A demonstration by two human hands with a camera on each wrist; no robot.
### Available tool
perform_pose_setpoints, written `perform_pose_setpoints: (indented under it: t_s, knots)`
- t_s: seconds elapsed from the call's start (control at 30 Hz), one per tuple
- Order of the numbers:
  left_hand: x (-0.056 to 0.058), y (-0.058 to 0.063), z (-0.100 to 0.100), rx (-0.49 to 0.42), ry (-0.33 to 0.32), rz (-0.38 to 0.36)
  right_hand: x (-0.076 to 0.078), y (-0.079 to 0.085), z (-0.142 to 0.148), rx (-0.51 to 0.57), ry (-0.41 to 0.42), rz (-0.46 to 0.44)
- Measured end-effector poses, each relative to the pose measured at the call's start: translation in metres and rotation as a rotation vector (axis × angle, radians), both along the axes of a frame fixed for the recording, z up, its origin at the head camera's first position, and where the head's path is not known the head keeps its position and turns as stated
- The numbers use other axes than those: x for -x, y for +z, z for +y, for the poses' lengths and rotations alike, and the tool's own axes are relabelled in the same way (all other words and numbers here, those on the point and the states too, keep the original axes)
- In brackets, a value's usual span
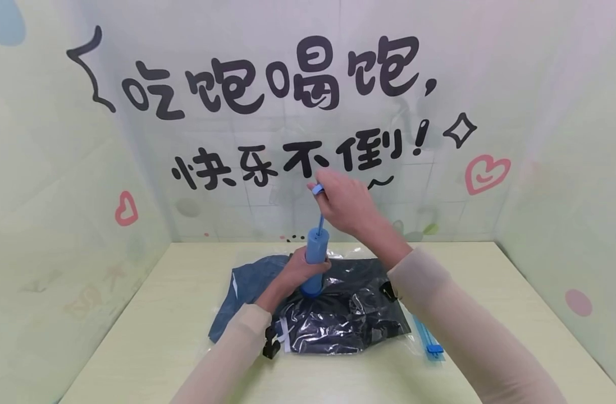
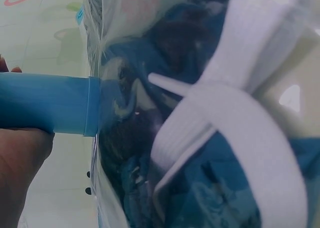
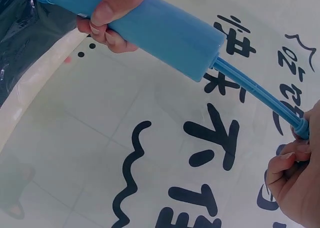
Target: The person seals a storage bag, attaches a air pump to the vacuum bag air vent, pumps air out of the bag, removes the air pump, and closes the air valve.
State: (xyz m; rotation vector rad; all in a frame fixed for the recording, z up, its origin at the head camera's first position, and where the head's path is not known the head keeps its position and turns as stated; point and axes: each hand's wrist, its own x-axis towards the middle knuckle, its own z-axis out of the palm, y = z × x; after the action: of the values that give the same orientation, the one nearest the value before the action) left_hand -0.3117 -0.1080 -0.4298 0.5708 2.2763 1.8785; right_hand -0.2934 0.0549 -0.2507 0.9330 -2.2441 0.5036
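A blue hand pump (image 1: 318, 244) stands nearly upright with its base on a clear plastic bag (image 1: 333, 331) of dark folded clothing. My left hand (image 1: 299, 269) grips the pump's barrel, fingers wrapped round it. Above it my right hand (image 1: 345, 202) holds the pump's handle, and the rod (image 3: 257, 92) is drawn well out of the barrel in the right wrist view. In the left wrist view the barrel's lower end (image 2: 92, 105) meets the bag's film. Whatever joins pump and bag is hidden there.
A blue garment (image 1: 257, 280) shows at the bag's left. A white strap (image 2: 240, 97) lies close to the left wrist camera. A light blue packet with a blue clip (image 1: 434, 349) lies right of the bag on the pale table (image 1: 151, 336). A printed curtain (image 1: 287, 129) surrounds the table.
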Motion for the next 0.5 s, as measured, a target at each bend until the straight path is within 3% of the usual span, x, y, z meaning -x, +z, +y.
perform_pose_setpoints:
  t_s: [0.3,0.5]
  knots:
    - [0.001,-0.003,-0.001,-0.020,-0.038,0.019,0.000,-0.033,-0.004,-0.100,-0.044,-0.140]
    - [0.001,-0.002,0.001,-0.043,-0.038,0.024,0.002,-0.055,-0.007,-0.140,-0.052,-0.149]
